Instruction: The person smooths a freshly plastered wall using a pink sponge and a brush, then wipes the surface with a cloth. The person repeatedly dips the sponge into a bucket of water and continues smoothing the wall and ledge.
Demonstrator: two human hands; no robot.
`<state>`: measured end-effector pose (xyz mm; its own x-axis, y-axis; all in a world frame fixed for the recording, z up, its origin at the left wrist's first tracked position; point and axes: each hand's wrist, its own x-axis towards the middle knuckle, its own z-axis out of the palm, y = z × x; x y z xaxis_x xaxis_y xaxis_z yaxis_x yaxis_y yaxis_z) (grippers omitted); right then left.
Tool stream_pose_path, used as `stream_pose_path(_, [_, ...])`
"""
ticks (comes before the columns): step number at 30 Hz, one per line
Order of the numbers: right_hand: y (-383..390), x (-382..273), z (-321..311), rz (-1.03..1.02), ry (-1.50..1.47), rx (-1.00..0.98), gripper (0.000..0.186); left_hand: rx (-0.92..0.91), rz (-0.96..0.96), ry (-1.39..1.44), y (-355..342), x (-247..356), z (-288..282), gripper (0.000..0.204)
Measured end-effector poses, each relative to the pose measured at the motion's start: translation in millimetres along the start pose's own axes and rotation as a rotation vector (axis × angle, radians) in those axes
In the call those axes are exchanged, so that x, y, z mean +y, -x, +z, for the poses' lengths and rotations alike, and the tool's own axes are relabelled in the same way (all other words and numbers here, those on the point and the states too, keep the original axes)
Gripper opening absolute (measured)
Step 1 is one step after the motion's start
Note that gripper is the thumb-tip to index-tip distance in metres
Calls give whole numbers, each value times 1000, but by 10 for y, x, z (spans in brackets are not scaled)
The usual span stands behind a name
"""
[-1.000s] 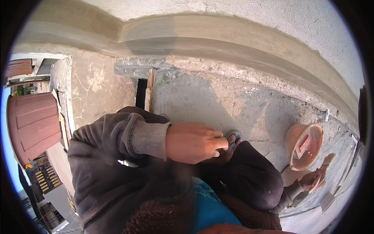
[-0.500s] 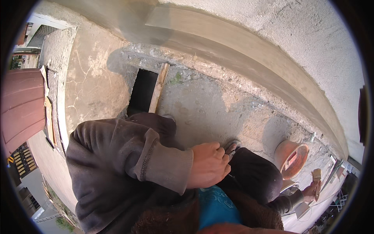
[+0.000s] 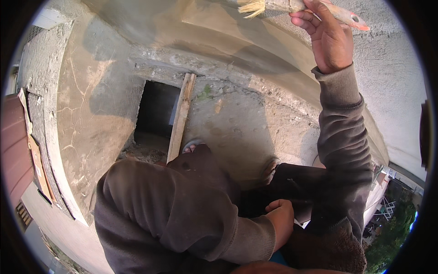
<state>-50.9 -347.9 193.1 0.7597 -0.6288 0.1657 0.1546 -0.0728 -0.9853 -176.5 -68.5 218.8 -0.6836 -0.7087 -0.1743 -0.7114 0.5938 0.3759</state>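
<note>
My right hand point(image 3: 332, 43), raised at the upper right, grips a paintbrush point(image 3: 292, 4) by its handle. The pale bristles point left, close to the curved plaster ledge point(image 3: 255, 48) of the wall; I cannot tell whether they touch it. The brush's top edge is partly cut off by the picture. My left hand point(image 3: 280, 220) is closed in a loose fist, held low over my lap beside my right thigh. Nothing sticks out of it, and its palm side is hidden. Both arms wear dark sleeves.
A dark square opening point(image 3: 157, 109) lies in the concrete ground point(image 3: 232, 123), with a wooden plank point(image 3: 181, 118) along its right edge, close to my left foot point(image 3: 194, 145). A low cracked plaster wall point(image 3: 86, 105) stands at left, a reddish metal sheet point(image 3: 16, 146) beyond it.
My right hand has swung up from the lower right to the upper right with the paintbrush. My left hand has moved down and right toward my lap. The orange bucket is now mostly hidden.
</note>
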Motion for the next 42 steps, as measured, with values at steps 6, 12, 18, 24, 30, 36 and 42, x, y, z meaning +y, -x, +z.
stream_pose_path(6, [-295, 588, 630, 157, -51, -21, 21, 26, 31, -30, 237, -1, 69, 18])
stream_pose_path(12, [-397, 848, 774, 140, -38, 2, 18, 25, 37, -26, 448, -67, 153, 18])
stream_pose_path(18, [-376, 945, 926, 94, -12, 74, 19, 11, 48, -48, 608, -94, 239, 18])
stream_pose_path(24, [-430, 978, 961, 47, -61, 36, 20, -12, 61, -76, 646, -100, 234, 19])
stream_pose_path(30, [-380, 776, 996, -18, -133, 56, 22, 7, 72, -87, 464, -64, 129, 19])
stream_pose_path(36, [48, 283, 557, -229, -237, 187, 29, 4, 57, -104, 486, -42, 126, 19])
stream_pose_path(42, [1138, 978, 822, -98, -137, 194, 40, 0, 54, -94, 454, -14, 114, 19])
